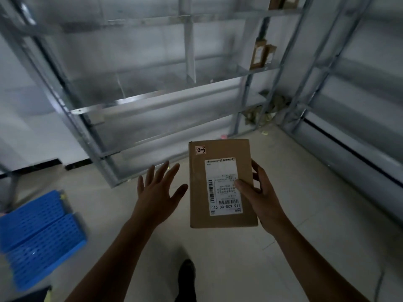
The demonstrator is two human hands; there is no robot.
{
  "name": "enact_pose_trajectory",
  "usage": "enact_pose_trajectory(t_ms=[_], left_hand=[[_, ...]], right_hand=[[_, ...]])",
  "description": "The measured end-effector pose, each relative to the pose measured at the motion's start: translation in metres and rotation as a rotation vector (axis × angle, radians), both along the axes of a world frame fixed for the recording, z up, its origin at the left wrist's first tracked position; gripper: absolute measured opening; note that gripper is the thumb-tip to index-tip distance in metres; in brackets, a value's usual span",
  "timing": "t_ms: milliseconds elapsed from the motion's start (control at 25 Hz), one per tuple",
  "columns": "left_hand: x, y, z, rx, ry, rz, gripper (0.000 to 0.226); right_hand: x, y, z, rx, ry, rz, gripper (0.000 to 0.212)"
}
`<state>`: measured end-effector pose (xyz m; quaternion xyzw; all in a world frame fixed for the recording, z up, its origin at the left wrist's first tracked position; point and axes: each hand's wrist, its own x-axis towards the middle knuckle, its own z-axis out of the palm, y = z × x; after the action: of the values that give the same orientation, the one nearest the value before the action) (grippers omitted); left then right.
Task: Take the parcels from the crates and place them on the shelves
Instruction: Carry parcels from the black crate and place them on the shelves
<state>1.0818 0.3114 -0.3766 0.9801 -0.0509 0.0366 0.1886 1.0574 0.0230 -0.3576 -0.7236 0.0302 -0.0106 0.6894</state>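
Head view, left edge first: a blue crate [37, 234] sat on the floor with its slatted face toward me. I couldn't see its contents.

I judged the step as parcel already out of the crate and on its way to the shelves, not yet placed. To do it well, I'd have brought the left hand [159, 192] under the near-left edge of the parcel [221, 184] so both hands shared the load. I'd have kept the box flat, label up, and checked the small handwritten sticker [200, 150] at its top-left corner. I read it as "2-3", possibly a slot number. Then I'd have slid it flat onto a shelf board, not dropped it over the front rail. The risk I flagged was the one-sided grip, since the box could tip down on its left.

**Left hand:** It was wide open, fingers straight and spread, palm down. It was just beside the parcel's left edge, not touching it, and held nothing.

**Parcel:** The brown cardboard box was in the air above the floor, mid-frame, in front of the shelves, with its white shipping label facing up.

**Right hand:** The right hand [259, 192] gripped the parcel's right edge. The thumb pressed on top at the label's edge and the fingers curled round the side. The fingertips underneath were hidden.

**Shelves:** The metal shelves [152, 99] stood ahead. Two small boxes [261, 54] stood upright on a board at the right end, well apart from the held parcel.
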Motion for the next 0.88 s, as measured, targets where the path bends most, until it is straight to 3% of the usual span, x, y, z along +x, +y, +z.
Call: enact_pose_trajectory(t_ms=[320,520,880], left_hand=[[0.180,-0.011,0.006,0.002,0.023,-0.098,0.087],[0.259,-0.025,0.003,0.019,0.066,-0.129,0.076],[0.416,-0.109,-0.011,0.075,0.104,-0.110,0.074]], right_hand=[[0.151,-0.005,0.024,-0.018,0.000,-0.101,0.089],[0.222,-0.018,0.014,0.002,0.020,-0.148,0.090],[0.391,-0.103,-0.008,-0.006,0.004,-0.093,0.092]])
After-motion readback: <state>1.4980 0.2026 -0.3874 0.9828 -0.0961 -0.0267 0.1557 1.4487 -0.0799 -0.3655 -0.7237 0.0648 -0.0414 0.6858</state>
